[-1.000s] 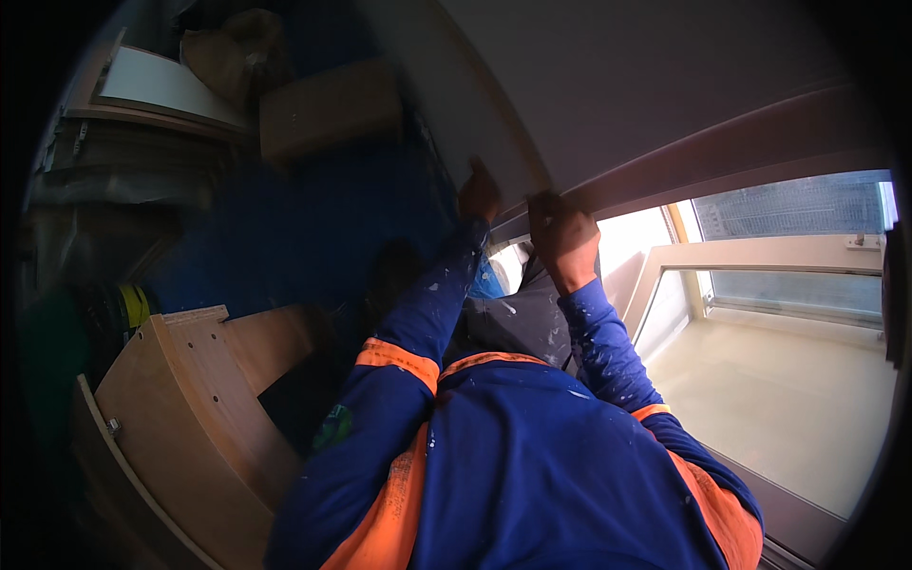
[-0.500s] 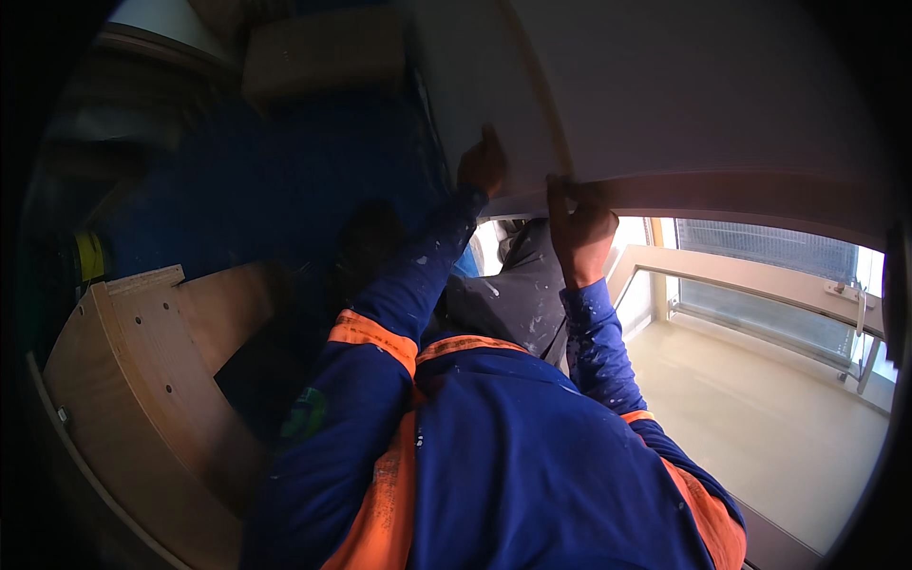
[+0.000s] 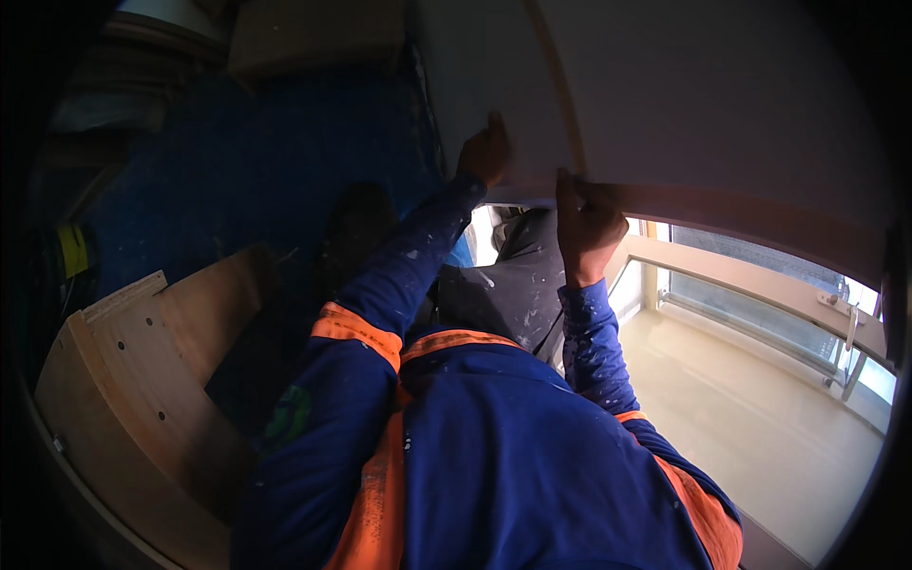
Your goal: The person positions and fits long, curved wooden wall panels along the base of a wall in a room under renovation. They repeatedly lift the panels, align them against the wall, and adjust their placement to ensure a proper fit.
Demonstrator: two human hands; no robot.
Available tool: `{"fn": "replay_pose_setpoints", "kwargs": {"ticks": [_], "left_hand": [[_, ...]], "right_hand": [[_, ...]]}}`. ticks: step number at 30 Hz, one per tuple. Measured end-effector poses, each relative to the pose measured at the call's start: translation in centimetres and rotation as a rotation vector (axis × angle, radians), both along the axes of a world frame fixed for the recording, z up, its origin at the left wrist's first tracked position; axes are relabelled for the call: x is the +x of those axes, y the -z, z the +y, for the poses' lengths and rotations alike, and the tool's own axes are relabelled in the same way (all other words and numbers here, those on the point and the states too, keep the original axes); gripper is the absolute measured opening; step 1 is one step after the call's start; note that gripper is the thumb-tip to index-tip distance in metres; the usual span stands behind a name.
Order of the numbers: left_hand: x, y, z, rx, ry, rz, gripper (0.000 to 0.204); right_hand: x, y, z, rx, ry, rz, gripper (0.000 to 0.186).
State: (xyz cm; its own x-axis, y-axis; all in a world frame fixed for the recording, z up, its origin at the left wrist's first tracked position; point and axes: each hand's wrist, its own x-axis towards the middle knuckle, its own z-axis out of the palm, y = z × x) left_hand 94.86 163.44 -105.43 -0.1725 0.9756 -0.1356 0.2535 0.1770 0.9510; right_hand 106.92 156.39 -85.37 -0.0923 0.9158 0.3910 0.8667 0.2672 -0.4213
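A large grey panel (image 3: 703, 104) spans the upper right, with a narrow tan strip (image 3: 559, 76) running down it to its lower edge. My right hand (image 3: 591, 233) is at the strip's lower end, fingers and thumb pinched together there. Left of the strip, my left hand (image 3: 486, 152) is in shadow against the panel, its fingers curled in and one digit pointing up. Whatever it may hold is too dark to make out.
A curved wooden piece (image 3: 142, 370) with dark holes stands at lower left. Behind it lies a blue floor covering (image 3: 256, 161), with a cardboard box (image 3: 318, 38) at its far side. To the right is a bright window frame (image 3: 750, 280) above a cream surface (image 3: 760, 418).
Both hands have shifted slightly right relative to the view, and the strip's visible line has moved right too. Each hand keeps about the same closed pose.
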Motion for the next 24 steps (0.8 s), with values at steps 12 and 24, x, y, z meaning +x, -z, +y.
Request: {"fn": "replay_pose_setpoints", "kwargs": {"ticks": [12,24], "left_hand": [[0.4,-0.6,-0.5,0.091,-0.111,0.015,0.048],[-0.2,-1.7,-0.9,-0.026,-0.078,-0.134,0.059]], "right_hand": [[0.2,0.4,0.2,0.046,-0.01,-0.01,0.025],[0.5,0.5,0.1,0.0,-0.001,-0.027,0.025]]}}
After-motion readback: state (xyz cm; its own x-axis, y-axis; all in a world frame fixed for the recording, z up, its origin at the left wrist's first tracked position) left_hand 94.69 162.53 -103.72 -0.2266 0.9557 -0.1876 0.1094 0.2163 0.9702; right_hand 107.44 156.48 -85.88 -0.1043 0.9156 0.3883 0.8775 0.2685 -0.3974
